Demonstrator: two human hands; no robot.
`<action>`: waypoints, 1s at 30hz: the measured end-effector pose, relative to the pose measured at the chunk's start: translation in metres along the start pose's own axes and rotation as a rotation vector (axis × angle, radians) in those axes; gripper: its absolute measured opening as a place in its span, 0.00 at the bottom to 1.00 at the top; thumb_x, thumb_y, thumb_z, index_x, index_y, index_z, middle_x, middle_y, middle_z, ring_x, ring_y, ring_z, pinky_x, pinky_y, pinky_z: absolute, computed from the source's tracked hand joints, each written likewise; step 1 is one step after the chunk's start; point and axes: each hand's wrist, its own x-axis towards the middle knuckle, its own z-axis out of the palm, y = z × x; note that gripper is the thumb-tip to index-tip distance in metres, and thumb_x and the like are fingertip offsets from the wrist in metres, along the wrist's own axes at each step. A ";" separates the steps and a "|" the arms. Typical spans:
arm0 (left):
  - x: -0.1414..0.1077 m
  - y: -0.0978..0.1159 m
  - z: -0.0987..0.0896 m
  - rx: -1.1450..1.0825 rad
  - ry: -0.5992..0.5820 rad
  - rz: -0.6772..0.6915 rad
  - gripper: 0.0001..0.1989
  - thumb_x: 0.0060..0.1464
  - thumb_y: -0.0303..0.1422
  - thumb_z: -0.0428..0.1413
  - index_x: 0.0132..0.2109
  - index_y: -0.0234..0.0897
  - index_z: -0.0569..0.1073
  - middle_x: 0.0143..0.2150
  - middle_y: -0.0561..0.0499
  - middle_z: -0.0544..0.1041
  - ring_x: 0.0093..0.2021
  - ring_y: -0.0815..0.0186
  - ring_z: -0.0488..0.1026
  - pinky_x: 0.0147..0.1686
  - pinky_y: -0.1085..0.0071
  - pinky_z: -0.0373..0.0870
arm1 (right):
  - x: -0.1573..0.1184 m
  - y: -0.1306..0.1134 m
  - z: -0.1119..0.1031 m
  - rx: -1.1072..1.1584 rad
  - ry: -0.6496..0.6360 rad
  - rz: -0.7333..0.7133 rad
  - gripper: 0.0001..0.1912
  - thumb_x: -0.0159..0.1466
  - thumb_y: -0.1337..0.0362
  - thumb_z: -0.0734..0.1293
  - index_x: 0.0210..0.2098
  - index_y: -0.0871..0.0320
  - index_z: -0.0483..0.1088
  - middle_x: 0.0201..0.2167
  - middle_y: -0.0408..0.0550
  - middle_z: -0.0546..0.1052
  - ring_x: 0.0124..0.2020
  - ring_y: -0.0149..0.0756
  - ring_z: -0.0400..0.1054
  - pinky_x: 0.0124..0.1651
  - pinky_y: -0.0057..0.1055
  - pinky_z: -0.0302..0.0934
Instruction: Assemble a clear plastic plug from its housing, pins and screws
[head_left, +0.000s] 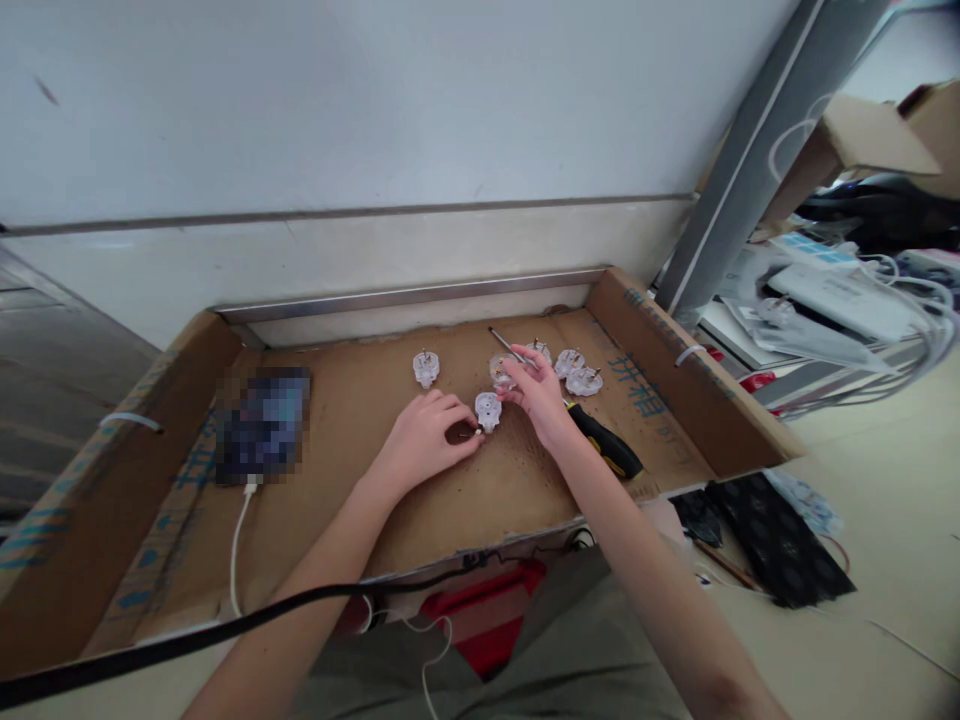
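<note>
A clear plastic plug (487, 409) lies on the cardboard tray (360, 420) between my two hands. The fingertips of my left hand (427, 437) pinch a small part at its left side. My right hand (538, 395) rests just to the right of it, fingers curled and touching the plug's top edge. Under that hand lies a screwdriver (604, 447) with a black and yellow handle, its metal shaft pointing to the far left. Several more clear plugs (576, 373) sit behind my right hand, and one plug (425, 367) lies alone further left.
A phone (262, 424) with a white cable lies at the tray's left. The tray has raised cardboard walls and a wall stands behind it. A grey metal post (739, 165) and shelves with cables are at the right. A black cable crosses my lap.
</note>
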 end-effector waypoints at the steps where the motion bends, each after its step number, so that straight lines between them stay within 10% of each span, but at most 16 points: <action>1: 0.001 0.001 0.001 0.005 0.001 0.013 0.06 0.53 0.36 0.57 0.32 0.40 0.75 0.34 0.51 0.77 0.37 0.62 0.71 0.41 0.64 0.67 | 0.000 0.000 0.001 0.004 0.000 -0.001 0.21 0.64 0.63 0.63 0.55 0.61 0.59 0.39 0.47 0.69 0.31 0.24 0.64 0.31 0.23 0.65; 13: 0.011 -0.009 -0.006 -0.303 0.376 -0.274 0.08 0.55 0.34 0.55 0.42 0.41 0.75 0.38 0.52 0.78 0.37 0.67 0.73 0.41 0.69 0.69 | -0.011 -0.007 0.002 0.024 -0.209 0.046 0.22 0.62 0.64 0.65 0.55 0.61 0.62 0.39 0.47 0.71 0.31 0.24 0.66 0.37 0.28 0.68; 20: 0.055 0.008 -0.002 -0.518 0.439 -0.268 0.06 0.56 0.32 0.55 0.41 0.38 0.72 0.39 0.50 0.78 0.39 0.67 0.74 0.42 0.70 0.70 | -0.011 -0.004 0.003 -0.009 -0.252 0.024 0.21 0.61 0.67 0.66 0.54 0.61 0.63 0.40 0.48 0.71 0.33 0.25 0.67 0.38 0.28 0.68; 30: 0.039 0.006 0.008 -0.505 0.388 -0.265 0.04 0.54 0.30 0.56 0.38 0.38 0.72 0.37 0.51 0.77 0.38 0.68 0.75 0.42 0.68 0.71 | -0.009 0.002 0.000 -0.147 -0.240 -0.106 0.25 0.59 0.66 0.68 0.55 0.61 0.62 0.46 0.50 0.69 0.36 0.28 0.67 0.40 0.30 0.68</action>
